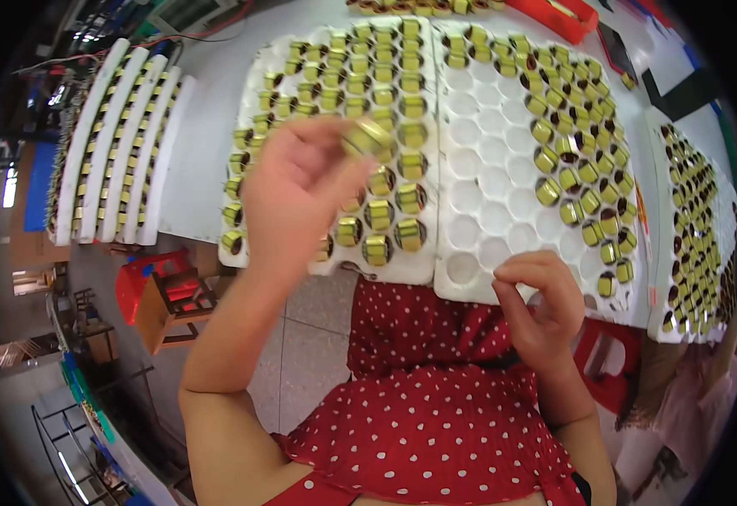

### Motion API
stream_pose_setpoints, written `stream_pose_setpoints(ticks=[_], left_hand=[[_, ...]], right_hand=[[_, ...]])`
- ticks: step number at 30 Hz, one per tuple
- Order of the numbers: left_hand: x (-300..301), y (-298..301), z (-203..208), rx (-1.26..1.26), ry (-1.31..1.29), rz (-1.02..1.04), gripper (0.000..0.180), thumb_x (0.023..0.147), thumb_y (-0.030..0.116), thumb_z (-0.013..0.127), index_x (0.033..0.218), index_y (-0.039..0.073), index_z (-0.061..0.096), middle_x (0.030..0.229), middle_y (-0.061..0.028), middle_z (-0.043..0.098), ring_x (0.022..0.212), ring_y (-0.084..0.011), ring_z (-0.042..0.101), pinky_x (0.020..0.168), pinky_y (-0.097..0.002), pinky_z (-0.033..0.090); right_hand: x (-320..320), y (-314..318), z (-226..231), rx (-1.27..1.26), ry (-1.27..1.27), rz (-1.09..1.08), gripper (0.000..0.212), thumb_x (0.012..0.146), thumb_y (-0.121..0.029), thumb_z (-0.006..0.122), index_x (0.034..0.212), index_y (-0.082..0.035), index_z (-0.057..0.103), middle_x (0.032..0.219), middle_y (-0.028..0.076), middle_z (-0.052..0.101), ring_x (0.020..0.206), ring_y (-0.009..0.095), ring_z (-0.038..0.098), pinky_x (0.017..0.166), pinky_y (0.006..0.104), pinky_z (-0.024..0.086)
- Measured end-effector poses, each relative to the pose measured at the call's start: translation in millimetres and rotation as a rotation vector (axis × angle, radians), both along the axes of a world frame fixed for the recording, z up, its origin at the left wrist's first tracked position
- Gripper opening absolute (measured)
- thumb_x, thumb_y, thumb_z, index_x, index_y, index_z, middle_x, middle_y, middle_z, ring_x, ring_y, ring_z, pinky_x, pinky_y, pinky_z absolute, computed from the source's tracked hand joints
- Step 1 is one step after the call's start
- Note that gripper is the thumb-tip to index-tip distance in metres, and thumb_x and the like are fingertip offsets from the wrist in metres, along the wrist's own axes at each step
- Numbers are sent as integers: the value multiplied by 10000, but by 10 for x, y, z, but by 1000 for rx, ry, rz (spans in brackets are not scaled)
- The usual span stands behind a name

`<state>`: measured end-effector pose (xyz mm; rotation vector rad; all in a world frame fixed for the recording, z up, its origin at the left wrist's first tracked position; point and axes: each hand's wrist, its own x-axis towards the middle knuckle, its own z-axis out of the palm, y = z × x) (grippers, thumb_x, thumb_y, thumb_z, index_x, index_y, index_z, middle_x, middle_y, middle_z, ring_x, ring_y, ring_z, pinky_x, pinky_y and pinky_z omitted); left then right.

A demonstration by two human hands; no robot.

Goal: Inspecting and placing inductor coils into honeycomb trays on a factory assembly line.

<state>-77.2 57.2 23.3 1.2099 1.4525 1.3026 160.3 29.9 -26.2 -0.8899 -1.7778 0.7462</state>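
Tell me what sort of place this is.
Probably a small-parts assembly workshop: white trays carry rows of yellow-wrapped parts, a stack of trays stands at the left, and the person's left hand holds a similar part.

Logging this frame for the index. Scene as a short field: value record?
left hand: holds a yellow-wrapped part, blurred, above the left tray
left tray: white, many similar parts
right hand: over the near edge of the right tray; nothing visible held
right tray: white, similar parts mainly toward right; bare cups toward left
far left: stacked white trays
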Motion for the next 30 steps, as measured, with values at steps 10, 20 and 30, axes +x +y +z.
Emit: stream_pose_setpoints(ticks=[10, 20, 30], left_hand=[[-1498, 1206, -135, -45, 389, 487, 378, 688, 167, 749, 999, -16, 635, 968, -86, 641, 947, -142, 577, 836, -250, 423], [-1578, 1728, -441, -344, 785, 514, 394, 630, 271, 776, 940, 44, 689, 955, -108, 664, 889, -195, 623, 789, -290, 454], [-1802, 1922, -572, -471, 1088, 406, 379, 627, 435, 735, 928, 207, 700, 938, -22, 670, 937, -203, 598, 824, -445, 394]], right_hand=[[-22, 25, -158, -69, -34, 74, 162, 659, 73, 666, 779, -11, 597, 717, 80, 603, 600, 184, 573, 512, 252, 432], [-1, 37, -196, -86, -46, 141, 165, 662, 41, 679, 782, -37, 598, 709, 70, 602, 564, 163, 566, 470, 246, 425], [21, 60, -251, -16, -18, 80, 151, 662, -13, 685, 777, -71, 606, 701, 40, 595, 548, 179, 563, 464, 266, 425]])
